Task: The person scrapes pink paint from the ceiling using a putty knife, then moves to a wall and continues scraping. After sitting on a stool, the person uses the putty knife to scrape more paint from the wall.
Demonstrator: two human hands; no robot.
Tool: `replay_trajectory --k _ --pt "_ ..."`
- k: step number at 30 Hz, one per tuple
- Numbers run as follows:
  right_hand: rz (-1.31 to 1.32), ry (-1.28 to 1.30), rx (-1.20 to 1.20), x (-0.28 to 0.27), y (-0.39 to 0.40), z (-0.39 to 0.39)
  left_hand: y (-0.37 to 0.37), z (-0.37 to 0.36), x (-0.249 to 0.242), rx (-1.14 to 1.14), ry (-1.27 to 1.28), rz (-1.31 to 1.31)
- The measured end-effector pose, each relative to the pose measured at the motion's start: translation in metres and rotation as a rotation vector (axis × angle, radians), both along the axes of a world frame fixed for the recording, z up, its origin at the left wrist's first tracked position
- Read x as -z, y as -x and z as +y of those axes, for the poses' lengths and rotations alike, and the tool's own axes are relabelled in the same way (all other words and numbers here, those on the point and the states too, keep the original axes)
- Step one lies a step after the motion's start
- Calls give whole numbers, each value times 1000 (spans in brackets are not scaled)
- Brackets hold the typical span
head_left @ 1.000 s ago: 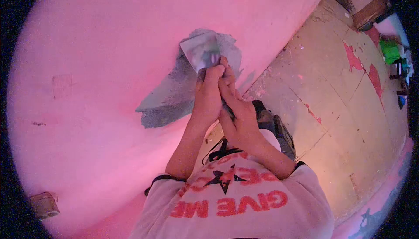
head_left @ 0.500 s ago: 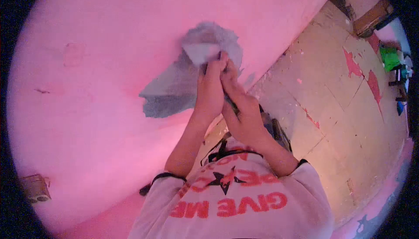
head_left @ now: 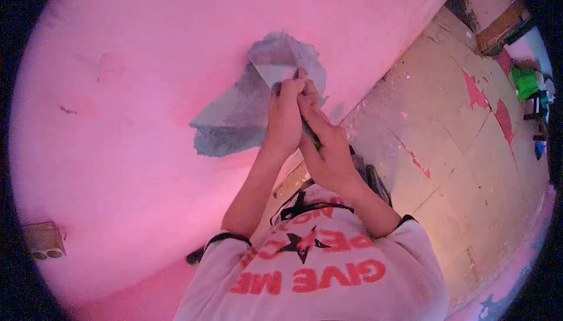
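Note:
Against the pink wall (head_left: 146, 45), a putty knife (head_left: 274, 72) has its wide, pale triangular blade over a grey patch (head_left: 234, 104) where the pink paint is gone. My left hand (head_left: 285, 113) is closed around the upper handle, close behind the blade. Pressed beside it, my right hand (head_left: 324, 136) is closed on the same tool, with a finger reaching up near the blade's base. Part of the dark handle shows between the two palms; the rest is hidden by my fingers.
A socket box (head_left: 46, 240) sticks out of the wall at lower left. To the right lies the tan floor (head_left: 434, 145), with red paint flakes (head_left: 474, 89) on it. A brown wooden piece (head_left: 503, 25) and a green item (head_left: 524, 82) stand farther off.
The blade has shifted slightly right on the grey patch and appears sharper. Both hands keep their grip on the putty knife and have moved very little. The view has shifted slightly.

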State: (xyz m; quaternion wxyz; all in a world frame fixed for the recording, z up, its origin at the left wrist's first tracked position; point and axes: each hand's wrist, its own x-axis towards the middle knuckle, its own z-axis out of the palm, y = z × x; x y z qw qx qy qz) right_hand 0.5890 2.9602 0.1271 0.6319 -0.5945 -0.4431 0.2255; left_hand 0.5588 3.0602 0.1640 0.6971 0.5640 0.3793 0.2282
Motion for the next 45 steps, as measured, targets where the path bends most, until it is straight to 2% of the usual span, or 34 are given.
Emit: replay_trajectory --k 3,5,6,8,15,19,20,24,27,30,33,35,36,39,41,42,45 --pt "40 -76 18 9 -1 9 1 -1 9 -64 41 -61" --pt "-29 -84 32 8 3 5 5 1 5 6 113 -92" --pt "-103 -104 53 6 2 6 5 0 1 9 108 -90" --pt "-64 -126 40 0 -5 13 3 -1 -6 -57 51 -64" --pt "-55 -78 55 4 1 9 1 -1 -4 -97 -48 -36" --pt "6 -77 31 6 4 10 6 2 3 -24 63 -11" --pt "-45 -83 62 7 6 7 7 1 3 -13 93 1" --pt "-80 -137 73 9 0 15 4 8 14 -35 23 -21" --pt "-76 -23 70 1 3 7 5 1 1 -37 1 34" --pt "-68 -75 45 -6 -5 9 1 1 -4 -36 80 -4" --pt "16 -74 30 0 1 11 8 3 8 -52 25 -56" --pt "-67 -106 40 -1 -2 11 9 6 6 31 103 -152" --pt "-139 -128 51 -1 -2 12 6 8 2 40 95 -154" --pt "-63 -95 23 6 0 15 5 5 3 -57 58 -74" --pt "-92 -65 21 5 4 5 8 8 13 -74 -175 29" --pt "-133 -51 33 3 1 7 4 11 12 -69 -187 17" --pt "-150 -170 150 3 -6 25 -1 6 -3 -77 -41 -31"
